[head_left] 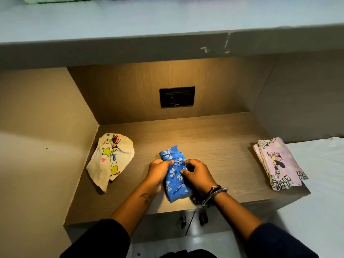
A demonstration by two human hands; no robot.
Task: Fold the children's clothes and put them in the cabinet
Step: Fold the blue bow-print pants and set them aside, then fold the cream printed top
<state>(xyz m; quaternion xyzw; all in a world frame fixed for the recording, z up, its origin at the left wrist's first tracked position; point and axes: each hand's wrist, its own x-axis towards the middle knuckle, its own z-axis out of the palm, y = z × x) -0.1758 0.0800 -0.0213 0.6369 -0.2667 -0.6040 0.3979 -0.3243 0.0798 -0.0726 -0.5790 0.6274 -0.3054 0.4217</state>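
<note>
Wood-grain alcove (214, 138), lit from above and open at the front. Three children's garments lie on its floor, well apart from one another.

Right side: pink garment (277, 162) with a cartoon-mouse print and black-and-white lettering, folded flat into a rectangle.

Left side, near the wall: cream garment (109, 161) with a yellow star, small hearts and cartoon figures. It is loosely crumpled, not folded.

Centre, close to the front edge: blue garment (176, 175) with white bows and fine dots, bunched into a narrow strip with gathers across the middle.

Left hand (158, 170) grips its left edge, fingers curled into the cloth. Right hand (197, 174) pinches the right edge, thumb and fingers bent round a fold. Bangles (216, 192) sit on the right wrist.

Back wall: black socket plate (177, 96).

Below the front edge: two dark door handles (203, 218).
</note>
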